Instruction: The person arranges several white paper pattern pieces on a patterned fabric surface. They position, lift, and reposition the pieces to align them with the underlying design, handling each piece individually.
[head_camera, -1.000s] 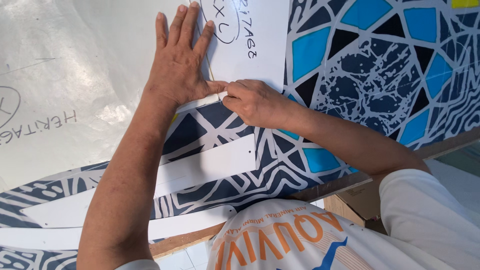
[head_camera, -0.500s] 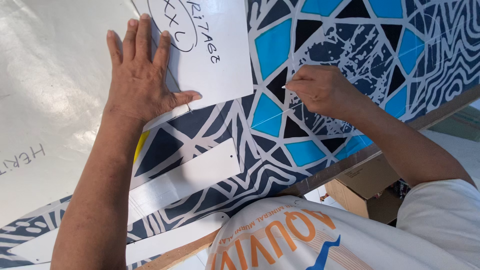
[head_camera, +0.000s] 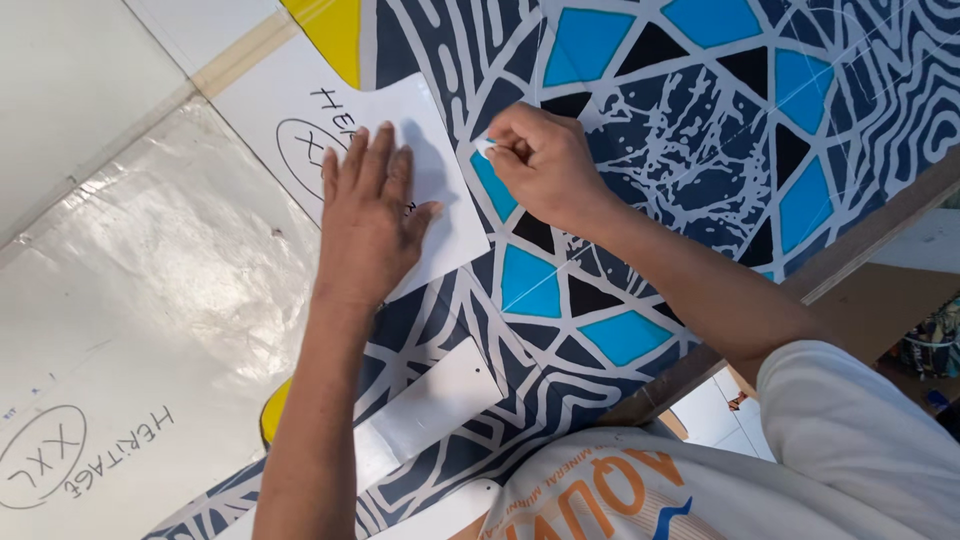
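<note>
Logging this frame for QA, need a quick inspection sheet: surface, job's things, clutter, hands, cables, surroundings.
Surface: worktable with a wooden edge, covered by patterned fabric in navy, white and blue with yellow patches.
Job's things: white paper pattern piece with handwriting lies flat on the fabric; a small white marker, likely chalk, at its edge.
Clutter: further white pattern strips on the fabric; a large pale sheet at the left.
Hands: left hand pressed flat on the pattern piece, fingers spread; right hand pinched on the chalk.
Cables: nothing seen.
Surroundings: cardboard box beyond the table edge; small items at far right too blurred to tell.
</note>
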